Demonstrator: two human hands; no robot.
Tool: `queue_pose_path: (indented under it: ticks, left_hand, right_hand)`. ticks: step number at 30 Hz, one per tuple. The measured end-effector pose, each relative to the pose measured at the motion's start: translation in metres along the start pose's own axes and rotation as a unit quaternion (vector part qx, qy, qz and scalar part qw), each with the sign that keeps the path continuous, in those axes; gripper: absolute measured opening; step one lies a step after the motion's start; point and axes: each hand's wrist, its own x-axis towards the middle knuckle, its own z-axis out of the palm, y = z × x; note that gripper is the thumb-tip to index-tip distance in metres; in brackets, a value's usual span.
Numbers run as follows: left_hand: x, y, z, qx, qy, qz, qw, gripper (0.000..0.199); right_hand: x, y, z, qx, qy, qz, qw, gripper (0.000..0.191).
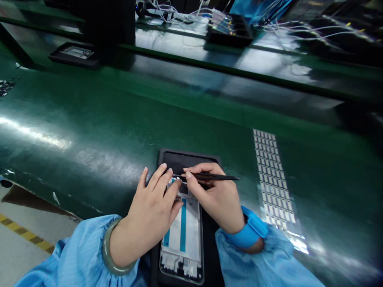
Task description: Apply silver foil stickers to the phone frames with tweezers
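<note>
Clamped on a slim black tool [220, 176], the grip of the right hand [220, 199] pinches between thumb and fingers, seen from the head camera. The left hand [154, 203] lies palm down, fingers spread apart, over the upper left of a phone-like frame [193, 235]; both hands hide part of that end, so what the tool's tip touches cannot be made out. The frame, a flat silvery rectangle with rounded corners and blue strips [183, 231], sits in a matte black tray [191, 157] on a glossy green counter [89, 99]. To the right lies a sheet of small pale rectangles [273, 175] in neat rows. Far left are a heap of tiny dark pieces [5, 87] and, farther back, another black tray [91, 63] holding a pale rectangular part [77, 52]. A shelf [179, 38] across the back carries tangled white cables [179, 14] and a black bin [227, 41]. A smooth grey-green bangle [107, 247] circles the left wrist; a blue band [251, 230] wraps the right, and both sleeves [80, 247] are crinkled blue cloth.
</note>
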Motion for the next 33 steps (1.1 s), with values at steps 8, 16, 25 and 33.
queue_pose_path:
  ticks: [8,16,25,33]
  left_hand:
    - [0.0002,0.0003,-0.0009,-0.004,-0.011,-0.003,1.0,0.034]
    - [-0.0002,0.0,-0.0001,0.009,-0.006,-0.001,1.0,0.033]
    - [-0.0002,-0.0002,-0.0005,0.012,-0.001,-0.003,1.0,0.033]
    - [-0.0003,0.0,-0.0005,0.007,-0.001,-0.001,1.0,0.034]
  right_hand:
    - [0.0019,-0.0024,0.001,-0.013,0.004,-0.016,1.0,0.004]
    - [0.005,-0.0054,0.0034,0.009,-0.004,0.006,1.0,0.006]
    - [0.0055,-0.0067,-0.0036,-0.017,0.019,0.025,0.999,0.008]
    - [0.0052,-0.0046,0.0026,-0.101,0.008,-0.078,0.992,0.004]
